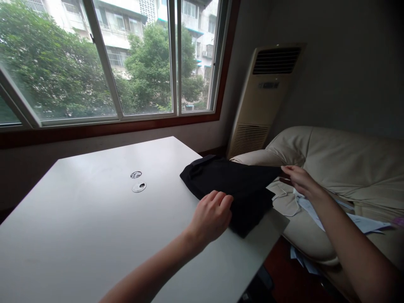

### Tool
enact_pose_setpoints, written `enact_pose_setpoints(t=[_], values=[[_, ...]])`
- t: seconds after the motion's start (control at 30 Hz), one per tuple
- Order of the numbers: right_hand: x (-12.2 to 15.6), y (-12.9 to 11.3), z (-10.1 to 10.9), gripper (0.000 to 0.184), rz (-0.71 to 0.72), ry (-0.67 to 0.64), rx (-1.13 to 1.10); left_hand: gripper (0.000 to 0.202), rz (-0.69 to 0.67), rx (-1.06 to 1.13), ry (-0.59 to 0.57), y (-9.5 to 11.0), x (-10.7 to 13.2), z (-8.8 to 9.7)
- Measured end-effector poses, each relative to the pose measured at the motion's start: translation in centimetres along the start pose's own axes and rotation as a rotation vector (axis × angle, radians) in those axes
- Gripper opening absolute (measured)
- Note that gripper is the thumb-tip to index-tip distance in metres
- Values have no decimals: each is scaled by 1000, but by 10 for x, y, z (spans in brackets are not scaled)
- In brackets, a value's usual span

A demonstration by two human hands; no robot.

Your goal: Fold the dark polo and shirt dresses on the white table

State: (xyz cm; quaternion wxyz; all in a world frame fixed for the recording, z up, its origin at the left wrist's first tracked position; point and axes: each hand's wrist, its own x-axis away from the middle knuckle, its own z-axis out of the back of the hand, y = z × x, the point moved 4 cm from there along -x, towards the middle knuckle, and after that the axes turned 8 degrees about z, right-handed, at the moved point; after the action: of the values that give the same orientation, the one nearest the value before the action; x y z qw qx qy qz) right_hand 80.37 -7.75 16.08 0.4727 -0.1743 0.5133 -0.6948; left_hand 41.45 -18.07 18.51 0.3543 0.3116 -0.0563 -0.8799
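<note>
A piece of black cloth (233,176), perhaps a garment, lies partly folded near the right edge of the white table (104,219). My left hand (214,214) is closed on the cloth's near edge, its fingers curled with the tips hidden. Farther right, my right hand (295,176) pinches a corner of the same cloth and holds it raised past the table's edge. Between the two hands the fabric hangs in loose layers. I cannot make out which kind of garment it is.
A cream sofa (341,160) with papers (360,221) on its seat stands right of the table. Behind are a floor-standing air conditioner (268,101) and a window (145,75). Two round inserts, including a cable-hole cover (139,187), sit in the tabletop.
</note>
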Motion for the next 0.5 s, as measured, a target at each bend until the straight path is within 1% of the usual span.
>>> enact_pose_setpoints(t=[0.07,0.1,0.17,0.2,0.27,0.33,0.37,0.43,0.47,0.5], values=[[-7,0,6,13,-68,33,-72,24,-58,13,6,12,-3,-6],[-8,2,9,14,-92,51,-86,23,-98,-1,-16,19,-2,-14],[-1,14,12,15,-147,59,-80,17,-171,-53,-103,31,4,-36],[5,22,12,16,-180,40,-63,14,-195,-75,-163,34,9,-49],[20,43,12,16,-246,-30,-17,21,-209,-92,-272,36,20,-72],[33,62,11,15,-286,-107,33,27,-177,-68,-331,31,28,-87],[38,70,11,16,-292,-136,55,27,-146,-44,-334,27,31,-91],[43,77,10,20,-295,-179,88,23,-45,29,-296,16,31,-91],[45,76,8,22,-286,-206,105,20,24,80,-261,9,30,-89],[46,72,5,24,-231,-213,137,18,102,139,-217,1,28,-87]])
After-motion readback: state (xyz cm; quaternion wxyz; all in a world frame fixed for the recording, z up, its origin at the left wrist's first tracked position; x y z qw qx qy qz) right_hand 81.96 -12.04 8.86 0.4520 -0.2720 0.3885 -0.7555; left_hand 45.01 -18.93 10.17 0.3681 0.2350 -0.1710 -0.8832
